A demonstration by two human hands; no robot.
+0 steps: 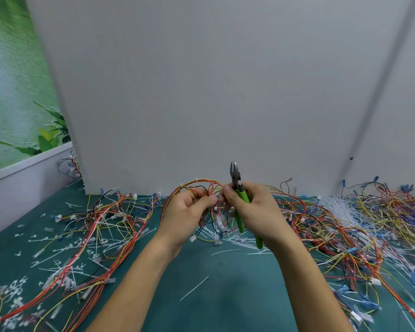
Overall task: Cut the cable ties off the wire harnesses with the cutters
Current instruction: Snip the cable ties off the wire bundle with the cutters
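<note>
My left hand [186, 215] grips a wire harness [197, 185] of red, yellow and black wires, lifted above the green table. Its loops arch up between both hands and its white connectors hang below. My right hand [254, 212] holds the green-handled cutters [240, 204], fingers curled round the handles, dark jaws pointing up and away from the wires. The thumb and forefinger of that hand also pinch at the harness right beside my left fingertips. Whether a cable tie sits at that spot is hidden by the fingers.
Tangled harnesses [101, 226] cover the green table [228, 288] at left. A denser heap [369, 226] lies at right. Cut white tie pieces [194, 288] are scattered around. A grey panel [213, 92] stands close behind.
</note>
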